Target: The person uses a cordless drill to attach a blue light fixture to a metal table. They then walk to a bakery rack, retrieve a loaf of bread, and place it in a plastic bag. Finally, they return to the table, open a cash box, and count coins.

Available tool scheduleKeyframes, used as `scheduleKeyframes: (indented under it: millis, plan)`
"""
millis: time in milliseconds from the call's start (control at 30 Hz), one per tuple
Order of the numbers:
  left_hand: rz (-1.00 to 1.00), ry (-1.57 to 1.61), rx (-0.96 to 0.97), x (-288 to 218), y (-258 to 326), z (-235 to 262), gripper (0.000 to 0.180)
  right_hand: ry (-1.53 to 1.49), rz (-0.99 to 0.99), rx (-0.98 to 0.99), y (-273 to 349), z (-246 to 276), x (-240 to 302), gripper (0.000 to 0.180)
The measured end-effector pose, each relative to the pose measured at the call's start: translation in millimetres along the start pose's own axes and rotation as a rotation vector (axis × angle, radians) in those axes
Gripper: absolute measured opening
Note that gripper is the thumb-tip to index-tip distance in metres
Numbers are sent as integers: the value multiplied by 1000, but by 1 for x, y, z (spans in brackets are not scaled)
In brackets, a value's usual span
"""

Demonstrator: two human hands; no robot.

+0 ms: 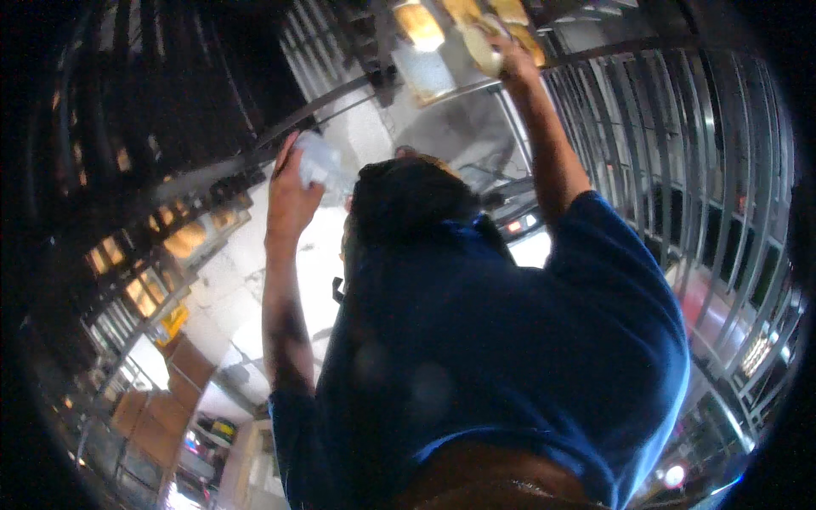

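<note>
Clutching pale wad [316,161], left hand [291,197] closed

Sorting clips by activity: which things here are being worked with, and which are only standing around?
In use: pale crumpled wad in the blue-shirted person's left hand; pale yellowish item at that person's right hand, raised overhead.
Just around: barred metal rack; brown cardboard boxes; pale floor.
</note>
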State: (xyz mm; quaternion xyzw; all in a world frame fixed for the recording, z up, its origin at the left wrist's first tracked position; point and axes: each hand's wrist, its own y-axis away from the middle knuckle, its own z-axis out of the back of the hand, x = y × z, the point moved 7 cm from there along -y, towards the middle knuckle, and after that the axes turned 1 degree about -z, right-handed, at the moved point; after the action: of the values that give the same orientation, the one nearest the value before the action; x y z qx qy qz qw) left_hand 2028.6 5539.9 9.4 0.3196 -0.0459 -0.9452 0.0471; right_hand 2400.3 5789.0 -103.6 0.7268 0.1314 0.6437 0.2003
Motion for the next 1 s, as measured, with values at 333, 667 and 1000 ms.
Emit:
scheduleKeyframes:
  millis: [333, 667, 1000]
  plan:
    - [3, 463, 289, -32, -61, -28, 83, 407, 459, 783, 202, -139, 30, 71]
    - [-150, 84, 264, -69, -5, -2, 70, 40, -462, 721, 173, -180, -93, 48]
    - [-210, 176, -64, -47, -8, 13, 76, 190, 109, 448, 201, -198, -88, 45]
